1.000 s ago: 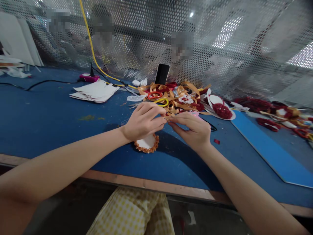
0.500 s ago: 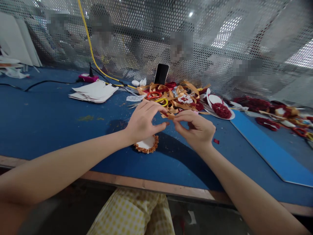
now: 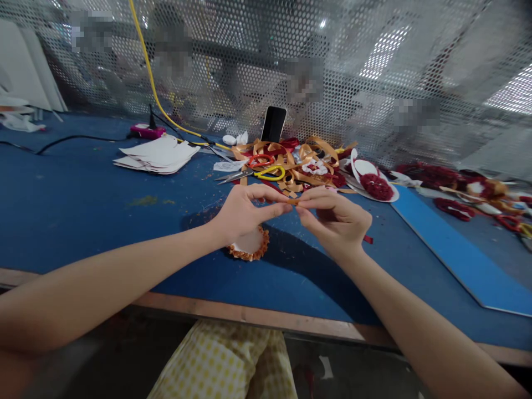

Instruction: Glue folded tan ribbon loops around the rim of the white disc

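A small piece of orange-gold ribbon point(image 3: 293, 201) is pinched between my two hands, above the blue table. My left hand point(image 3: 245, 213) has thumb and forefinger closed on its left end. On the other end, the fingertips of my right hand point(image 3: 334, 219) are pressed together. Below my left hand lies a round white disc point(image 3: 249, 242) edged with gathered orange-brown ribbon; my hand and wrist cover its upper part. Just beyond my hands are yellow-handled scissors point(image 3: 270, 173), with their blades pointing left.
Behind the scissors lies a heap of gold and red ribbon point(image 3: 307, 158), with a phone point(image 3: 274, 124) propped upright. White sheets point(image 3: 158, 155) are stacked left. A maroon rosette point(image 3: 376, 187) and a long blue board point(image 3: 457, 249) lie right. A perforated metal screen point(image 3: 249, 66) stands behind.
My left thumb and forefinger have closed on the ribbon piece; they were apart before. My left hand has dropped slightly, uncovering the scissors. My right hand keeps its pinch.
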Demonstrator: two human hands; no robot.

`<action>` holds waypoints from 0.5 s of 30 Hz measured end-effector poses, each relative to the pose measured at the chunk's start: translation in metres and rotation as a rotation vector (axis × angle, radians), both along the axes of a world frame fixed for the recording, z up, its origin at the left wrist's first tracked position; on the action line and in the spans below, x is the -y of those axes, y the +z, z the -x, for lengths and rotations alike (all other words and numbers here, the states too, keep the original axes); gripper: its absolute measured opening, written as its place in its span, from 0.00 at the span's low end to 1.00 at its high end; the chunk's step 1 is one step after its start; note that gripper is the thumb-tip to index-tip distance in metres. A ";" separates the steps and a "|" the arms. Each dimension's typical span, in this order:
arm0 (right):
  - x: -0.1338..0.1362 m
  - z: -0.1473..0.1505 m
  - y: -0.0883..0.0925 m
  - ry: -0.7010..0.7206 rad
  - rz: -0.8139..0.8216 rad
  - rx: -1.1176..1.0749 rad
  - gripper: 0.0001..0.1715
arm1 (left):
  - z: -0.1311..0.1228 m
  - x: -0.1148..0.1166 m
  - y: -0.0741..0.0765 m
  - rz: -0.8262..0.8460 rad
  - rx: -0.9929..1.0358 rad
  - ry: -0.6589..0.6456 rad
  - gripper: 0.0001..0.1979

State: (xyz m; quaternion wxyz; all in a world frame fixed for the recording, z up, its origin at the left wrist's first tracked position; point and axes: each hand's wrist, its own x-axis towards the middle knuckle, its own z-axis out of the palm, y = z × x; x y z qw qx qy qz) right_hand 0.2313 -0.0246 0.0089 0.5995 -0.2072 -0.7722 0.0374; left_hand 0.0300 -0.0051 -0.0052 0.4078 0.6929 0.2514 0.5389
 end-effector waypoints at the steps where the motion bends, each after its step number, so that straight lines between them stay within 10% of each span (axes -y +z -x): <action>1: 0.000 0.000 0.000 0.004 0.002 -0.003 0.12 | 0.000 0.000 0.000 0.005 0.015 -0.006 0.09; 15: 0.003 0.000 0.000 -0.075 0.018 0.050 0.04 | -0.001 -0.005 -0.006 0.036 0.094 -0.080 0.14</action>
